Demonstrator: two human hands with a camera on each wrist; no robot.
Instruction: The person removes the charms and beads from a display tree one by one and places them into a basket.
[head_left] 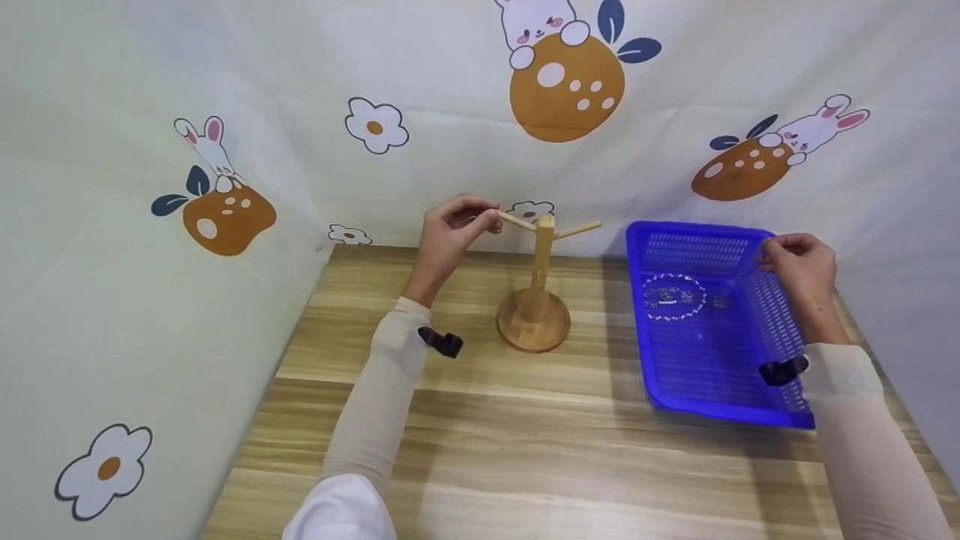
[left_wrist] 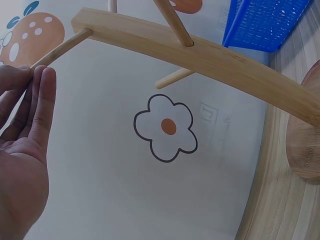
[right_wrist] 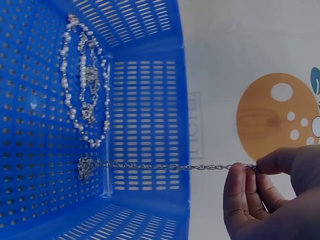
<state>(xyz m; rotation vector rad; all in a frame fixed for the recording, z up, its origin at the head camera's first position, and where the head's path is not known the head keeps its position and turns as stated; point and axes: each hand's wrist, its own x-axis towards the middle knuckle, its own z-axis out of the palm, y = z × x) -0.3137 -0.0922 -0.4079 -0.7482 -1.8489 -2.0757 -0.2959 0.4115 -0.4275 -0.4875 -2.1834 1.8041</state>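
Note:
A wooden stand (head_left: 541,262) with a round base and several pegs stands upright on the table. At its upper left, my left hand (head_left: 452,236) pinches the tip of one peg (left_wrist: 61,48) between thumb and fingers. My right hand (head_left: 806,271) is above the far right part of the blue basket (head_left: 643,337). Between its thumb and fingertips it pinches one end of a silver chain (right_wrist: 202,167). The chain runs down taut, its other end bunched on the basket floor. Beside that bunch lie a white beaded necklace (right_wrist: 65,82) and more silver chain (right_wrist: 90,75).
The wood-grain table (head_left: 480,450) carries the stand at the middle and the basket at the right. A pale printed cloth (head_left: 442,165) with rabbits, oranges and flowers hangs close behind and on both sides. Each wrist wears a black camera mount (head_left: 444,343).

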